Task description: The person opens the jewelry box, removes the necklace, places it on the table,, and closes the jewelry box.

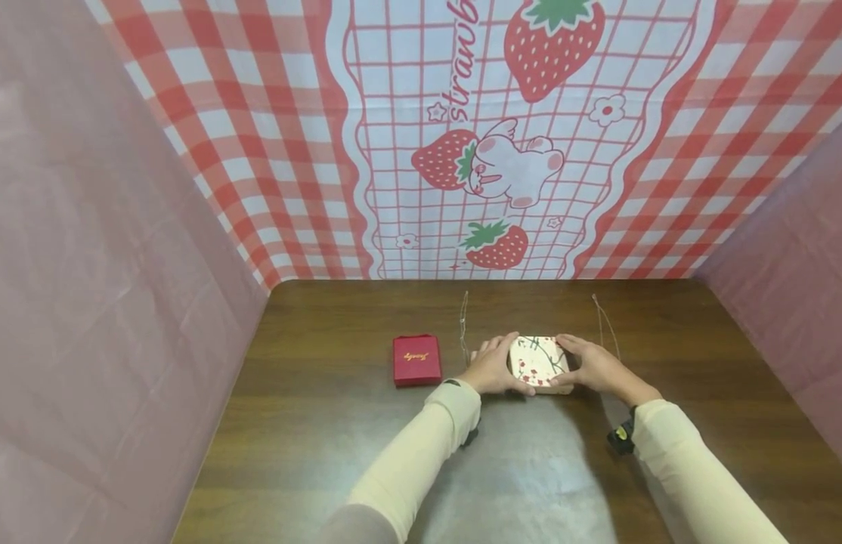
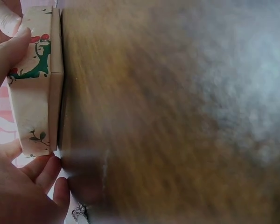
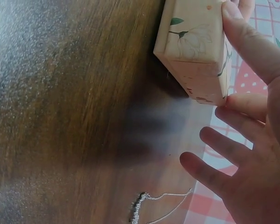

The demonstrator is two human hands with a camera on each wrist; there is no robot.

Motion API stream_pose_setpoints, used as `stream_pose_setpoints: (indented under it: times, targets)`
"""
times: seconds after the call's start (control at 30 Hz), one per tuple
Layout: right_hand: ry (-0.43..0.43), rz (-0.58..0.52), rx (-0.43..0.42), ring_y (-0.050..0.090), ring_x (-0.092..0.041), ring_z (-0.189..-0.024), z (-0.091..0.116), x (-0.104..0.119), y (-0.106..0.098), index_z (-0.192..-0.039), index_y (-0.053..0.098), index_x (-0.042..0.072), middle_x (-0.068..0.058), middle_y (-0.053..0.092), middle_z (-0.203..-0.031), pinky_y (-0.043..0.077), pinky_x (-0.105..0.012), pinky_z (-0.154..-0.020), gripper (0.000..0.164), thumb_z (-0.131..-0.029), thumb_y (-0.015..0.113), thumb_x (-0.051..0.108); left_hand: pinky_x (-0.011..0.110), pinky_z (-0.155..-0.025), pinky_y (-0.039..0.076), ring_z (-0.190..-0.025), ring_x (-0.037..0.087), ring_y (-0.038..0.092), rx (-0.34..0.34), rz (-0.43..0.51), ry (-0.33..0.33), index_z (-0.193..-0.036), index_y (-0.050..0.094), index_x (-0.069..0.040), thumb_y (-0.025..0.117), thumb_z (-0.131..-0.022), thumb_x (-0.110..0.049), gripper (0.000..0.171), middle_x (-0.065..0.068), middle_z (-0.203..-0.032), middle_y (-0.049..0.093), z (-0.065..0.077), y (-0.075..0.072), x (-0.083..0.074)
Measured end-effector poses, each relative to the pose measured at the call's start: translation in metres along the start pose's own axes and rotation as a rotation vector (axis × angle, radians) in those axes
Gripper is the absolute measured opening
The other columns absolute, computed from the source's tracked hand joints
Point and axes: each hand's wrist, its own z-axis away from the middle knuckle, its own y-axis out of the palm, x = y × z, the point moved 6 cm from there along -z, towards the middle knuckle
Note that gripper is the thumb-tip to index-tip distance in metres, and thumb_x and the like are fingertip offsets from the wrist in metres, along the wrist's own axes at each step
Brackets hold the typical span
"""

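A small cream box [image 1: 539,361] with a lid, printed with red flowers and green leaves, lies on the wooden table between both hands. My left hand [image 1: 492,370] grips its left side, thumb at the near edge and fingers at the far side. On the opposite side my right hand [image 1: 596,369] holds the box, with thumb and index finger at its edges and the other fingers spread apart in the right wrist view. The lid's rim shows as a seam along the box [image 2: 35,102] in the left wrist view.
A red box [image 1: 417,361] with gold lettering stands left of the left hand. One thin silver chain [image 1: 463,321] lies behind the left hand. Another silver chain [image 3: 139,205] lies beyond the right hand. A strawberry-print cloth [image 1: 462,151] hangs along the table's back edge.
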Motion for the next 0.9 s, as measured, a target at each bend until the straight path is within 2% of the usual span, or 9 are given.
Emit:
stream_pose_setpoints:
  times: [0.4, 0.67, 0.9]
  targets:
    - [0.016, 0.0, 0.024, 0.039, -0.053, -0.132, -0.0039, -0.0035, -0.0035, -0.142, 0.04, -0.01, -0.034, 0.039, -0.146, 0.034, -0.063, -0.106, 0.096, -0.072, 0.084, 0.038, 0.038, -0.106, 0.037, -0.138, 0.02, 0.041, -0.011, 0.022, -0.031, -0.154, 0.025, -0.025, 0.087, -0.061, -0.055, 0.115, 0.001, -0.154, 0.04, -0.0013, -0.0008, -0.0034]
    - [0.006, 0.01, 0.035, 0.04, -0.053, -0.131, -0.0045, 0.0001, -0.0001, -0.141, 0.039, -0.012, -0.034, 0.039, -0.146, 0.035, -0.062, -0.106, 0.096, -0.073, 0.083, 0.039, 0.04, -0.104, 0.037, -0.138, 0.02, 0.04, -0.011, 0.013, -0.054, -0.154, 0.025, -0.028, 0.087, -0.06, -0.055, 0.116, -0.003, -0.156, 0.038, -0.0026, 0.0012, 0.002]
    - [-0.008, 0.035, 0.016, 0.042, -0.052, -0.13, -0.0068, 0.0022, -0.0033, -0.14, 0.04, -0.012, -0.033, 0.041, -0.145, 0.036, -0.061, -0.105, 0.095, -0.072, 0.083, 0.039, 0.04, -0.103, 0.036, -0.137, 0.021, 0.04, -0.018, 0.031, -0.058, -0.154, 0.025, -0.029, 0.088, -0.06, -0.055, 0.116, -0.003, -0.156, 0.038, -0.0038, -0.0015, 0.0022]
